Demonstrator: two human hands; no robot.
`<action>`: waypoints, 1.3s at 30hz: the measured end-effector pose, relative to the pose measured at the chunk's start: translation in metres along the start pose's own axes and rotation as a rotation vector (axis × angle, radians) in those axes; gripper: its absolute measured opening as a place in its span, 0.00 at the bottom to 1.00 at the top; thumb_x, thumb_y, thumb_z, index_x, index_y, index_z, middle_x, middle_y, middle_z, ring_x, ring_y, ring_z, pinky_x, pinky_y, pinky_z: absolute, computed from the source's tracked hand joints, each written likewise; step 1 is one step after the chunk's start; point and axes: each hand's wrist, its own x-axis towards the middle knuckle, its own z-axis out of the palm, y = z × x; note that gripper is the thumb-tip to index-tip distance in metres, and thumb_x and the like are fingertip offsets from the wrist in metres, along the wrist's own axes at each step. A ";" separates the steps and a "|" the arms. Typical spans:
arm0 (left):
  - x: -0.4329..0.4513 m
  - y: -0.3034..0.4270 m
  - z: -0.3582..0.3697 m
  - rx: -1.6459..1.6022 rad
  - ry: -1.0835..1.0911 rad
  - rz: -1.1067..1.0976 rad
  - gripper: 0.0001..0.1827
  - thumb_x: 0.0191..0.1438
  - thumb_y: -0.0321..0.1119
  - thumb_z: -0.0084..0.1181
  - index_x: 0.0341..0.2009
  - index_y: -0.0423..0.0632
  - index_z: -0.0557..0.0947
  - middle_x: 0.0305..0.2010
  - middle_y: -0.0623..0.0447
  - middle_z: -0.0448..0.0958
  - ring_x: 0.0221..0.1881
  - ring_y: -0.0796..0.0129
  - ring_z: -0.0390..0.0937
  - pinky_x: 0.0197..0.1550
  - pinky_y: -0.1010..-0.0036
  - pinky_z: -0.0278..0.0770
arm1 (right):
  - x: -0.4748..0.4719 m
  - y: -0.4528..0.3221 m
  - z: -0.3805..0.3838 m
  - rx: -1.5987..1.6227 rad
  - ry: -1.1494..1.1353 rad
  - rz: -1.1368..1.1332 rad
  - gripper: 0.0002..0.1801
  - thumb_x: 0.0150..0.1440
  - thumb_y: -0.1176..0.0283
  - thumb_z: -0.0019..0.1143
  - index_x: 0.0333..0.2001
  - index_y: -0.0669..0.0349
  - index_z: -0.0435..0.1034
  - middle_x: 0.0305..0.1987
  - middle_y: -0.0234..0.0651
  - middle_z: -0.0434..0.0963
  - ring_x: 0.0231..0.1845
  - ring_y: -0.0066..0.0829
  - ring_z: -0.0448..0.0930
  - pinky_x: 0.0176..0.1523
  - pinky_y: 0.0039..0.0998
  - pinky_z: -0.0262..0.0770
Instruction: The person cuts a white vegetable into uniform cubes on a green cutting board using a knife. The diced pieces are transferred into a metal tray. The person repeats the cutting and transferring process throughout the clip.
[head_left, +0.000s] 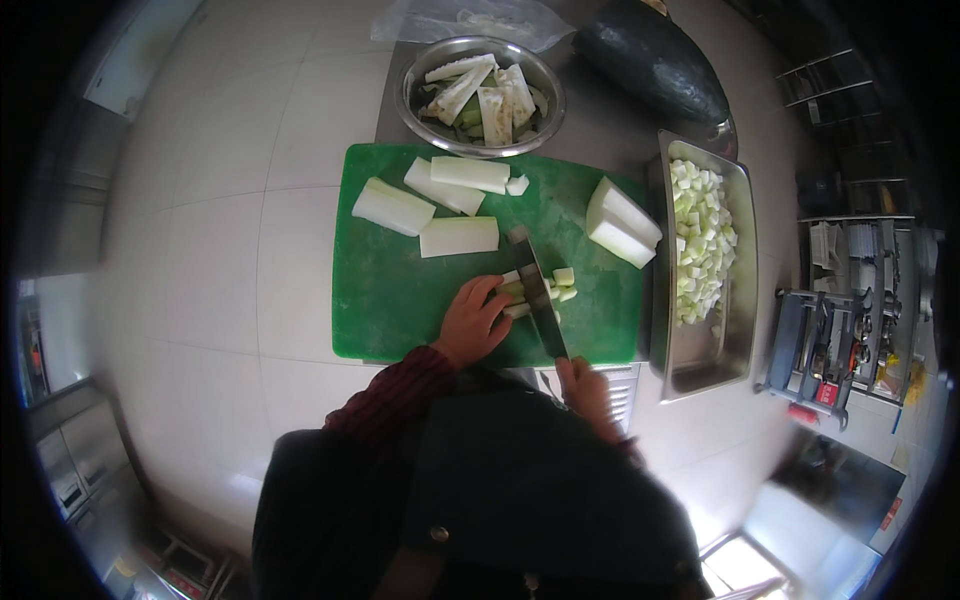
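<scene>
My right hand (583, 386) grips the handle of a kitchen knife (541, 296), whose blade lies across pale green melon strips (513, 294) on a green cutting board (390, 300). My left hand (478, 319) presses the strips down just left of the blade, fingertips on them. Cut melon cubes (564, 277) lie right of the blade. Several peeled melon slabs (459, 236) rest at the board's upper left, with one small piece beside them. A thick melon wedge (622, 223), partly split lengthwise, lies at the board's right side.
Beyond the board stands a steel bowl (559, 124) of trimmings and pithy cores. A plastic bag (480, 19) lies behind it. At the upper right is a large dark green winter melon (652, 64). A steel pan (752, 300) of diced melon stands right of the board; shelving (840, 352) is farther right.
</scene>
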 end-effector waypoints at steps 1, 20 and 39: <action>-0.001 0.000 0.000 -0.006 0.013 -0.001 0.20 0.49 0.33 0.68 0.48 0.44 0.80 0.60 0.40 0.70 0.59 0.42 0.70 0.62 0.53 0.71 | -0.003 -0.001 -0.003 0.020 0.014 -0.034 0.24 0.67 0.49 0.51 0.35 0.63 0.70 0.26 0.50 0.79 0.33 0.57 0.82 0.36 0.51 0.74; 0.009 -0.003 0.018 0.060 0.051 -0.021 0.27 0.49 0.32 0.68 0.53 0.40 0.75 0.57 0.38 0.70 0.56 0.41 0.71 0.59 0.55 0.72 | -0.036 0.014 -0.017 0.049 0.037 -0.007 0.20 0.64 0.54 0.58 0.34 0.62 0.71 0.23 0.45 0.78 0.25 0.49 0.81 0.31 0.43 0.74; 0.156 -0.032 0.042 0.415 -0.191 0.030 0.25 0.57 0.43 0.62 0.51 0.35 0.80 0.56 0.36 0.73 0.60 0.40 0.68 0.63 0.52 0.69 | -0.031 0.086 -0.011 0.823 -0.015 0.348 0.32 0.69 0.41 0.45 0.27 0.60 0.68 0.16 0.31 0.69 0.13 0.23 0.71 0.19 0.25 0.66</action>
